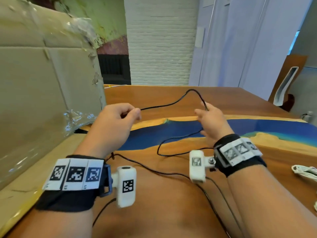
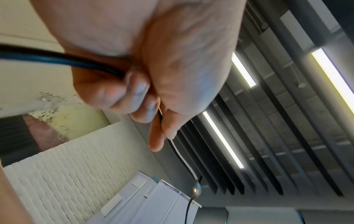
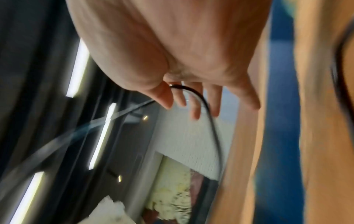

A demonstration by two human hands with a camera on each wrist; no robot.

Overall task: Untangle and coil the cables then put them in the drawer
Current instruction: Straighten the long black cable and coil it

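A thin black cable (image 1: 171,103) arcs through the air between my two hands above the wooden table (image 1: 171,194). My left hand (image 1: 135,114) pinches it between thumb and curled fingers; the left wrist view shows the cable (image 2: 57,58) entering that fist (image 2: 149,104) and leaving past the thumb. My right hand (image 1: 204,114) is raised with straight, spread fingers (image 3: 195,103). The cable (image 3: 201,98) runs between its thumb and fingers and lies across them. The rest of the black cable trails in loose curves on the table under my wrists. No drawer is in view.
A big cardboard box (image 1: 42,83) with torn plastic wrap stands on the left, close to my left arm. A coiled white cable (image 1: 307,172) lies at the table's right edge. A blue resin band (image 1: 240,127) crosses the tabletop.
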